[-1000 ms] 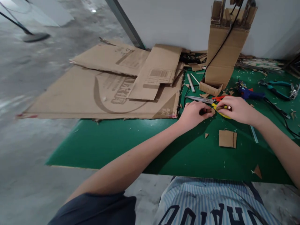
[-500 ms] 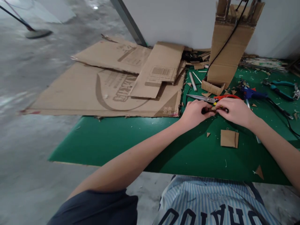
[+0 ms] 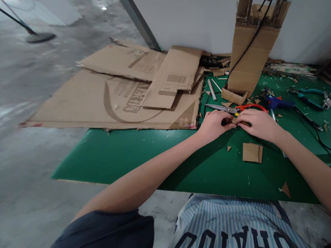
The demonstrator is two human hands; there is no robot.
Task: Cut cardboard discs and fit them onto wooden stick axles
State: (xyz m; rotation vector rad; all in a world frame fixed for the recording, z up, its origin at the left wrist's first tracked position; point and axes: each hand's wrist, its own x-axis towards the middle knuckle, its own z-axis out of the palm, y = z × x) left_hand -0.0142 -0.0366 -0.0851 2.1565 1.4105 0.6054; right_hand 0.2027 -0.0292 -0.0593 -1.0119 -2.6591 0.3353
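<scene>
My left hand (image 3: 214,124) and my right hand (image 3: 258,123) meet over the green table, fingertips pinched round a small piece of cardboard (image 3: 234,120). Most of that piece is hidden by the fingers. Just beyond the hands lie scissors (image 3: 224,108) with red handles, blades pointing left. A square piece of cardboard (image 3: 251,152) rests on the table below my right hand, and a tiny cardboard triangle (image 3: 229,148) lies to its left.
Large flattened cardboard sheets (image 3: 77,100) cover the table's left side. Behind the hands stands a tall cardboard structure (image 3: 248,58) with a black cable. To the right lie a blue glue gun (image 3: 279,102) and teal-handled pliers (image 3: 307,98). Scraps are scattered around.
Both hands stay together on the small cardboard piece, with my right fingers shifted slightly around it. The whole view has drifted a little; nothing else has visibly moved.
</scene>
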